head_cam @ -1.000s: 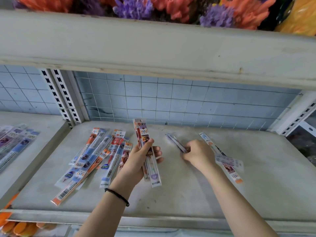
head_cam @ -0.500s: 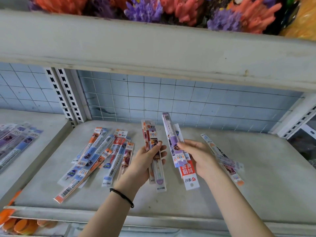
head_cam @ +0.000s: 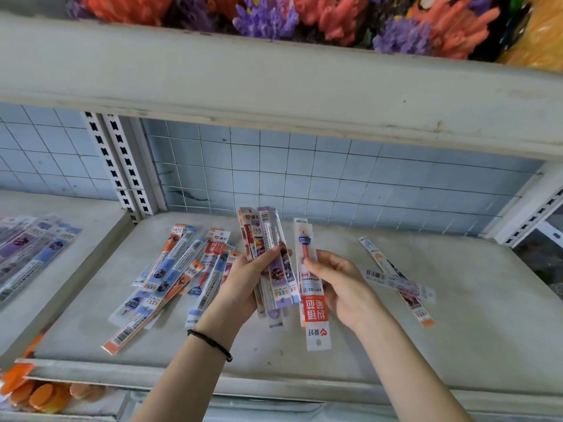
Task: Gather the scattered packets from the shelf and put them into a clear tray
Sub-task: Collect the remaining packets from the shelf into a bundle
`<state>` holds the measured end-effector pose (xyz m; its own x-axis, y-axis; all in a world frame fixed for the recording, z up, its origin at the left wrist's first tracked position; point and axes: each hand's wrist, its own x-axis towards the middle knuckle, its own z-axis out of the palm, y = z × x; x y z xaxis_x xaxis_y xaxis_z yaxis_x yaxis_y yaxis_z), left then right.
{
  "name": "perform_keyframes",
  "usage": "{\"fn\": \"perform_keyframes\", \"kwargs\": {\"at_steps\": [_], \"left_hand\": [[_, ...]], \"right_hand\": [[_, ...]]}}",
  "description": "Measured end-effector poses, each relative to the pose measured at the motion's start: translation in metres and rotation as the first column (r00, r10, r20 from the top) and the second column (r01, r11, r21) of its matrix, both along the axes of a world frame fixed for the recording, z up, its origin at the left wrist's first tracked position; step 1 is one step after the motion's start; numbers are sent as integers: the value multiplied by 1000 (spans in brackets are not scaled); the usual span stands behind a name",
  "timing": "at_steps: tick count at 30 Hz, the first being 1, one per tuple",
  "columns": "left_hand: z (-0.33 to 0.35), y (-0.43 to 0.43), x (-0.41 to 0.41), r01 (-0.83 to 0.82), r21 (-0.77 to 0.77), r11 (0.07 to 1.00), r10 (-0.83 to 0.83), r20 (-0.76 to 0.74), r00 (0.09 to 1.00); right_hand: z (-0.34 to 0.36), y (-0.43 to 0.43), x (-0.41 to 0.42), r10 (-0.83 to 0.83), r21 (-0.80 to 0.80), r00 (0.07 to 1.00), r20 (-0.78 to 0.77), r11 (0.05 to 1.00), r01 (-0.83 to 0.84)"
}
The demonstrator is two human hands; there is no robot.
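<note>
Purple packet has passed into the left hand (head_cam: pixel 243 278), which grips a bunch (head_cam: pixel 268 257) upright above the shelf (head_cam: pixel 457 315); right hand (head_cam: pixel 338 284) pinches a red packet (head_cam: pixel 312 296), long axis running away, header toward us.

Artificial coral (head_cam: pixel 335 16) above; orange items (head_cam: pixel 45 397) below.

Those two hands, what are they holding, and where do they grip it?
The left hand grips a bundle of packets around its middle. The right hand pinches one red-labelled packet near its middle.
</note>
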<state>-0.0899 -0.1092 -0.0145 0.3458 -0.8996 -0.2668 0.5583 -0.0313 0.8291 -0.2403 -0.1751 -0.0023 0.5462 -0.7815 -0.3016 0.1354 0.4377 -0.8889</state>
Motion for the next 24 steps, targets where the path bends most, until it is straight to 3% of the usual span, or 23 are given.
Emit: {"fn": "perform_keyframes", "kwargs": {"at_steps": [4,13,19,24], "left_hand": [[2,6,5,59,45,997,-59,-11,998],[-2,11,4,218,84,972,-221,24,975],[-2,10,-1,240,116,964,-252,104,962],[0,11,1,338,142,930,-358,153,921]], "right_hand": [[-1,-2,-2,29,21,996,80,999,-31],[9,-13,0,-1,-90,1000,-31,996,-1],[16,-23,5,37,-21,999,-24,999,-37],[23,-29,5,-8,-70,997,-76,998,3]]}}
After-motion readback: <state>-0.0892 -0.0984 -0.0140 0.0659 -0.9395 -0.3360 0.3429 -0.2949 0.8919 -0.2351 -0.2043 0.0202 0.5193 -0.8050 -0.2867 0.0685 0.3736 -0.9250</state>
